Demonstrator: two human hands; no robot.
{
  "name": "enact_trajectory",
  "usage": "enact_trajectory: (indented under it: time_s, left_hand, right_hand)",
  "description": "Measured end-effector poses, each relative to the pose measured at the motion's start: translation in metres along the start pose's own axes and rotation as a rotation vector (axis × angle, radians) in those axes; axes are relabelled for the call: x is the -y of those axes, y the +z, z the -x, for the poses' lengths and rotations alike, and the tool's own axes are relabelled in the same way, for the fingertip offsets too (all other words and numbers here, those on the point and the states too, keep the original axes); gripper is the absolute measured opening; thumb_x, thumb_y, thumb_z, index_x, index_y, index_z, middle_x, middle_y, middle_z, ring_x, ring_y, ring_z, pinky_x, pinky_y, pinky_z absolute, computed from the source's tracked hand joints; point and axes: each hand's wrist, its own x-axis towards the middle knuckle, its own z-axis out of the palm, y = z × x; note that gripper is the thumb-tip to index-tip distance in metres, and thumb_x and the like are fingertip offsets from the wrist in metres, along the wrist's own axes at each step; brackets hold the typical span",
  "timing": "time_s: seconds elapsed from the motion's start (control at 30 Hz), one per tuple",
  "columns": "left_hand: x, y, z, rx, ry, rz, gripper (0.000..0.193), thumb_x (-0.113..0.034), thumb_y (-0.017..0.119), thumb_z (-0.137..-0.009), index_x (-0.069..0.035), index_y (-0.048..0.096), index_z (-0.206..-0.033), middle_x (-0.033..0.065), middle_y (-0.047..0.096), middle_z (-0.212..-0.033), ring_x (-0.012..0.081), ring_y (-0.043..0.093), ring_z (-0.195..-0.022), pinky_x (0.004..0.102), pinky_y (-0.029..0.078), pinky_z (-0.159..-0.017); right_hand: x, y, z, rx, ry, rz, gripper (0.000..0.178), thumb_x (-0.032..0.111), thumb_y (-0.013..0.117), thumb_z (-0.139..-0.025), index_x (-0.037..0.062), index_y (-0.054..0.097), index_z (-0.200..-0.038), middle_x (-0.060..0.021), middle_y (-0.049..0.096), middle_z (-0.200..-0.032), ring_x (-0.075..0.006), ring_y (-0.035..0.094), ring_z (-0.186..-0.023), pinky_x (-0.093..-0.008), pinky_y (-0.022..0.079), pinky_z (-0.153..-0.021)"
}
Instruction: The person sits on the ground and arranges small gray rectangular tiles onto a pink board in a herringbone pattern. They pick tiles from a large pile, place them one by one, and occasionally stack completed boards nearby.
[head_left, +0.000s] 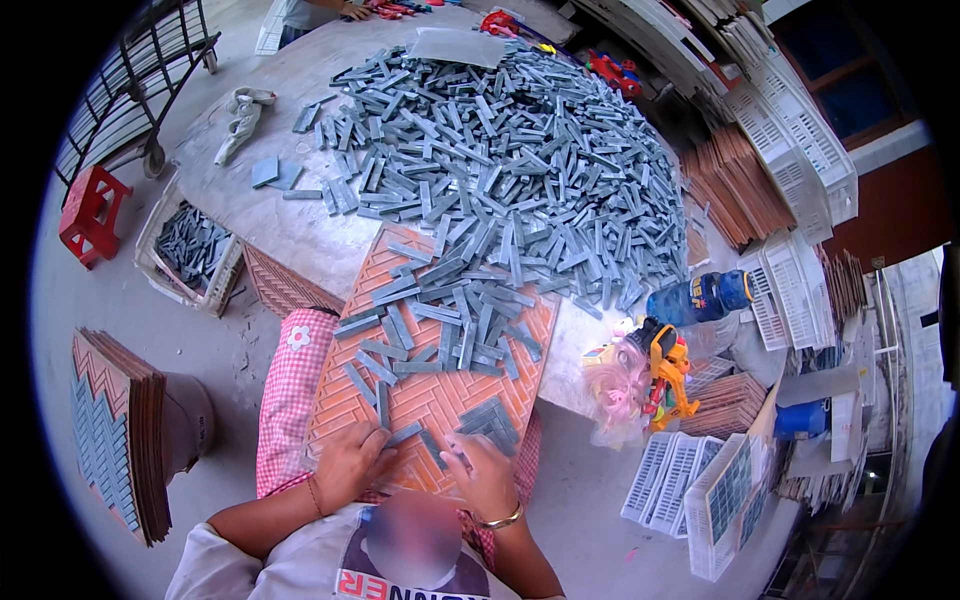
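Note:
An orange herringbone-grooved board (340, 395) lies across my lap, its far end against the table. Loose grey stone strips (440, 312) are heaped on its upper part. At its lower right, several dark strips (488, 424) sit fitted in the pattern. My left hand (352, 464) rests at the lower left, fingers curled together beside a grey strip (404, 434); whatever they hold is hidden. On the lower right, my right hand (486, 477) has thumb and fingers pinched near another dark strip (433, 449); what is between them is too small to make out.
A large pile of grey strips (520, 150) covers the table (320, 240). To the right are a blue bottle (690, 298), a pink-haired doll (618, 380) and white crates (665, 480). Stacked boards (120, 440), a crate of strips (190, 250) and a red stool (93, 215) stand left.

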Motion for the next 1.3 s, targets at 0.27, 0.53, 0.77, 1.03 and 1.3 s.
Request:
enact_trajectory:
  time_s: [0.27,0.53,0.77,1.03,1.3]
  left_hand:
    - [-0.002,-0.003,0.000,0.033,0.024,-0.012,0.021,-0.015,0.065,-0.077,-0.002,0.057,-0.093,0.0112,0.055,-0.088,0.0284,0.057,-0.079,0.0370,0.047,-0.069]
    - [-0.001,-0.004,-0.001,0.056,0.010,-0.041,0.025,-0.012,0.063,-0.077,-0.001,0.058,-0.099,0.0110,0.056,-0.091,0.0275,0.057,-0.080,0.0372,0.047,-0.069]
    - [0.006,-0.004,0.006,0.119,0.080,-0.060,0.028,-0.007,0.064,-0.075,-0.001,0.059,-0.102,0.0120,0.056,-0.090,0.0282,0.058,-0.078,0.0374,0.047,-0.064]
    - [0.002,-0.001,0.003,0.049,0.080,-0.069,0.032,-0.009,0.065,-0.075,0.000,0.059,-0.105,0.0118,0.057,-0.089,0.0277,0.058,-0.078,0.0377,0.048,-0.065]
    - [0.009,-0.015,-0.004,0.046,-0.001,0.042,0.032,-0.014,0.065,-0.074,-0.003,0.058,-0.103,0.0113,0.056,-0.095,0.0296,0.057,-0.084,0.0372,0.048,-0.071]
  right_hand:
    - [-0.005,0.018,-0.014,0.010,-0.122,0.103,0.021,0.012,0.066,-0.079,0.0065,0.064,-0.099,-0.0096,0.063,-0.093,-0.0268,0.062,-0.083,-0.0346,0.050,-0.072]
    - [-0.017,0.033,-0.040,0.125,-0.340,0.162,0.015,0.007,0.062,-0.077,0.0076,0.064,-0.092,-0.0077,0.058,-0.090,-0.0271,0.059,-0.085,-0.0370,0.049,-0.071]
    - [-0.012,0.028,-0.045,0.146,-0.272,0.152,0.016,0.010,0.059,-0.080,0.0067,0.063,-0.095,-0.0100,0.060,-0.092,-0.0300,0.059,-0.087,-0.0385,0.050,-0.073]
    - [-0.008,0.004,-0.046,-0.017,-0.125,0.017,0.017,0.010,0.064,-0.081,0.0042,0.065,-0.097,-0.0135,0.064,-0.089,-0.0305,0.062,-0.081,-0.0354,0.050,-0.069]
    - [-0.008,0.019,-0.084,-0.113,-0.306,0.066,0.030,0.009,0.064,-0.079,0.0069,0.060,-0.109,-0.0123,0.059,-0.102,-0.0310,0.059,-0.095,-0.0380,0.050,-0.074]
